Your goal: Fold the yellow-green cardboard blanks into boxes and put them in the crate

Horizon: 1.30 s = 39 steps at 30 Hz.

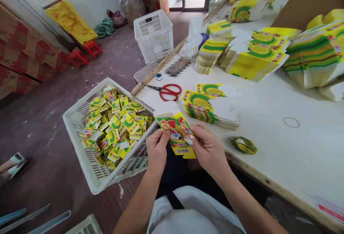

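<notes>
Between my two hands is a small printed carton (176, 128), yellow and green with red lettering, its white flap pointing away from me and a barcode at its lower end. My left hand (157, 148) pinches its left edge, thumb on top. On the other side, my right hand (208, 146) grips the right edge with thumb and fingers. Just beyond lies a stack of flat cartons (206, 108) on the white table (268, 112). Red-handled scissors (169, 92) rest near the table's edge. Left of my hands stands a white crate (94, 182) heaped with small yellow-green cartons (118, 123).
More bundled cartons (255, 55) stand at the back of the table. A rubber band (291, 122) and a green peel-like piece (243, 145) lie on the right. Another white crate (154, 35) and red stools (79, 58) are on the floor. A person's foot (14, 164) shows at far left.
</notes>
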Tool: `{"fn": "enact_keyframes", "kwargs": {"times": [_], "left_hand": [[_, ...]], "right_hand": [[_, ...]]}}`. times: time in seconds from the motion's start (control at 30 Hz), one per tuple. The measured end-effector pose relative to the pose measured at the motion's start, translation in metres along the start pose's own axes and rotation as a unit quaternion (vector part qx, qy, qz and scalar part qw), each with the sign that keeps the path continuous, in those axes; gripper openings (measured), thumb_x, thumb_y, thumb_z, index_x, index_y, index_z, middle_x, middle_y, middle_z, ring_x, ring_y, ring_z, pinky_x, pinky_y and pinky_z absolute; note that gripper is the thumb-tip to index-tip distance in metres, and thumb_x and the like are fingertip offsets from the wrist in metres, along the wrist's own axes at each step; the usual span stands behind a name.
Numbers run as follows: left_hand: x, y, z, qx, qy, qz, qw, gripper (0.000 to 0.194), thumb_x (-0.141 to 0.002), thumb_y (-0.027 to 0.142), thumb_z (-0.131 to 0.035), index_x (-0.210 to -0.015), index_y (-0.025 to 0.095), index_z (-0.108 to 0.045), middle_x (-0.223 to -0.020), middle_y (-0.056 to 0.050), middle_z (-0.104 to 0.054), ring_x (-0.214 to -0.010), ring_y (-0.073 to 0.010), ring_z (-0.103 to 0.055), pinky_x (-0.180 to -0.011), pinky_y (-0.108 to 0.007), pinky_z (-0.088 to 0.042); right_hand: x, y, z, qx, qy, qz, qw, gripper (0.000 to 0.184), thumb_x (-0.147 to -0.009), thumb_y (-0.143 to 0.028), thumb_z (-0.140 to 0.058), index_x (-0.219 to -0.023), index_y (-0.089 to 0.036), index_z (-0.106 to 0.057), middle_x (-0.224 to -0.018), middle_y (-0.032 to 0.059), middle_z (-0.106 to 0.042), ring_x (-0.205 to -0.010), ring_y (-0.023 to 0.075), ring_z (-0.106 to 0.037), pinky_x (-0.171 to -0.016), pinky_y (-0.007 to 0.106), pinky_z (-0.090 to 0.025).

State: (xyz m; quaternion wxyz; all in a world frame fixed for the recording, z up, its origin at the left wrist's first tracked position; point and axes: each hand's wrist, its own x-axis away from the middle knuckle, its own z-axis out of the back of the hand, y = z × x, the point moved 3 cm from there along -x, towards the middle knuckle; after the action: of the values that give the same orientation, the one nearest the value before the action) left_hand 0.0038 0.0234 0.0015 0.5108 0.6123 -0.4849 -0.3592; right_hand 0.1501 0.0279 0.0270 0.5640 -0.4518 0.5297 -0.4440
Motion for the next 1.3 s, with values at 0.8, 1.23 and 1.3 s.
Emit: {"fn": "enact_keyframes", "kwargs": {"times": [0.8, 1.23, 1.3], "left_hand": [[0.014, 0.024, -0.022, -0.391, -0.246, -0.120, 0.878, 0.067, -0.069, 0.032, -0.082, -0.126, 0.023, -0.049, -0.120, -0.010, -0.066, -0.107, -0.0291, -0.066, -0.093, -0.043, -0.054], [0.008, 0.015, -0.019, -0.379, -0.227, -0.137, 0.886, 0.061, -0.070, 0.020, -0.071, -0.122, 0.026, -0.040, -0.096, -0.002, -0.063, -0.079, -0.0207, -0.067, -0.070, -0.032, -0.053], [0.007, 0.010, -0.020, -0.366, -0.220, -0.131, 0.895, 0.062, -0.069, 0.021, -0.070, -0.122, 0.025, -0.038, -0.103, -0.006, -0.061, -0.080, -0.0209, -0.066, -0.073, -0.035, -0.054]], "right_hand": [[-0.004, 0.005, 0.015, -0.005, -0.019, -0.073, 0.997, 0.059, -0.083, -0.030, -0.063, -0.140, -0.023, -0.047, -0.135, 0.0131, -0.062, -0.126, 0.0304, -0.058, -0.106, 0.051, -0.047], [0.003, 0.006, 0.004, 0.046, -0.125, 0.021, 0.991, 0.053, -0.089, -0.024, -0.057, -0.142, -0.027, -0.052, -0.148, 0.0081, -0.054, -0.137, 0.0262, -0.050, -0.113, 0.047, -0.042], [0.007, 0.005, 0.003, 0.100, -0.154, 0.074, 0.980, 0.057, -0.088, -0.011, -0.053, -0.141, -0.031, -0.054, -0.155, 0.0059, -0.045, -0.140, 0.0247, -0.046, -0.113, 0.045, -0.043]]}}
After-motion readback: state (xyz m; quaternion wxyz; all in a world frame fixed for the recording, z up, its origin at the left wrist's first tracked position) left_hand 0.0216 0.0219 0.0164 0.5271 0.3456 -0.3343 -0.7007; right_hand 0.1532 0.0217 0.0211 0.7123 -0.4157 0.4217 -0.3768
